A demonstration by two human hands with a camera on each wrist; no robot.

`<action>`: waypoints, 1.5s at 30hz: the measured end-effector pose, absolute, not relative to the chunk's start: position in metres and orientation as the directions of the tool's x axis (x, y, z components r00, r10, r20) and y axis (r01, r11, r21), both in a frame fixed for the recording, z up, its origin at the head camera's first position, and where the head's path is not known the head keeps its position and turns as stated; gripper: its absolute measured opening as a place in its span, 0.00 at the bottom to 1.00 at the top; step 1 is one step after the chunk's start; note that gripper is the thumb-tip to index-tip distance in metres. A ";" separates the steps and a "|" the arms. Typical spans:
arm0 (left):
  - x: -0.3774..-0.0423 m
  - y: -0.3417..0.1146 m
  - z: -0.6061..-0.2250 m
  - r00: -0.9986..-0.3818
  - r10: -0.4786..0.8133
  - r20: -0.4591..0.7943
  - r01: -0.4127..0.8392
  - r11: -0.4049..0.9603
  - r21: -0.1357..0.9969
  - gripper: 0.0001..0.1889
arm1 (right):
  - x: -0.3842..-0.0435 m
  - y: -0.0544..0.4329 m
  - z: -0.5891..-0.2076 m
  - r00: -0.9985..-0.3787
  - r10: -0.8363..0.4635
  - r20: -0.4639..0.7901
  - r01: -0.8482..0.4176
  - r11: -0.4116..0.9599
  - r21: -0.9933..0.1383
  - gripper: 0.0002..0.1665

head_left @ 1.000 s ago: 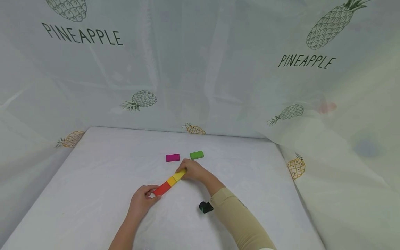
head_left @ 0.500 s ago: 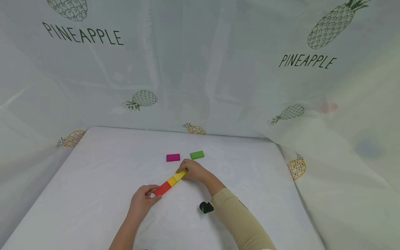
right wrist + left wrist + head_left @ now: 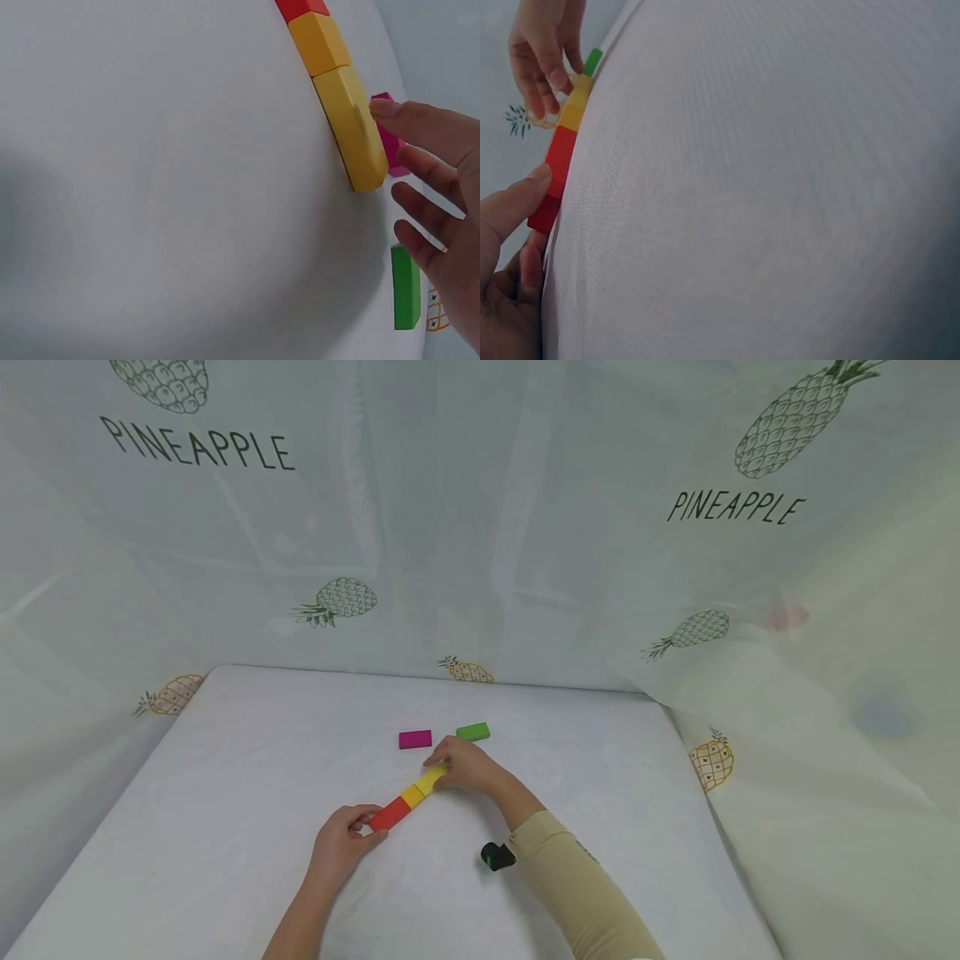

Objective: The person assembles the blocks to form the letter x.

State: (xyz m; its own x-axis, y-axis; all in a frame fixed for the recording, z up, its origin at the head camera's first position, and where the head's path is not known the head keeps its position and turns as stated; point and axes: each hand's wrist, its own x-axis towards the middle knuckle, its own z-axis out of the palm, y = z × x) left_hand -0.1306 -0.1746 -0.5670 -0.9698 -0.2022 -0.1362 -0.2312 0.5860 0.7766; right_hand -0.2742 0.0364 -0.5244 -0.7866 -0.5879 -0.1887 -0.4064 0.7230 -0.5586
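A red block [image 3: 391, 813], an orange block [image 3: 412, 795] and a yellow block [image 3: 429, 781] lie end to end in a slanting row on the white table. My left hand [image 3: 337, 846] pinches the near end of the red block, its thumb [image 3: 525, 199] along one side. At the far end, my right hand [image 3: 467, 766] hovers around the yellow block with loosely extended fingers [image 3: 427, 120]. In the right wrist view those fingers stand apart from one another beside the yellow block. Whether a fingertip still touches it is hard to tell.
Beyond the row lie a magenta block [image 3: 415, 740] and a green block [image 3: 472, 732], the latter just behind my right hand. A small black object [image 3: 497, 857] shows beside my right sleeve [image 3: 573, 881]. A pineapple-print sheet [image 3: 480, 527] hangs behind the table [image 3: 300, 710].
My right hand has loosened from the yellow block and risen slightly, its fingers spreading. My left hand keeps its hold on the red block, and the row stays in place.
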 end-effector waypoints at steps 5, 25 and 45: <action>-0.131 -0.175 -0.568 -0.969 -0.201 -0.144 -0.237 0.590 0.772 0.22 | -0.279 0.039 -0.524 -0.854 -0.496 -0.157 -0.338 0.759 -0.557 0.20; -0.129 -0.175 -0.567 -0.966 -0.205 -0.158 -0.249 0.574 0.780 0.22 | -0.297 0.062 -0.542 -0.935 -0.353 0.004 -0.293 0.769 -0.569 0.23; -0.128 -0.177 -0.566 -0.970 -0.199 -0.139 -0.232 0.591 0.773 0.21 | -0.315 0.065 -0.556 -0.946 -0.325 0.012 -0.262 0.740 -0.619 0.18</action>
State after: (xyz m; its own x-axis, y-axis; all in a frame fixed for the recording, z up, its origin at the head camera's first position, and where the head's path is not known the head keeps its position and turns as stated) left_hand -0.1276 -0.1774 -0.5664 -0.9701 -0.1986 -0.1392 -0.2318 0.5910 0.7726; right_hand -0.3146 0.0655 -0.5557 -0.9456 -0.3251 0.0116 -0.2621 0.7403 -0.6191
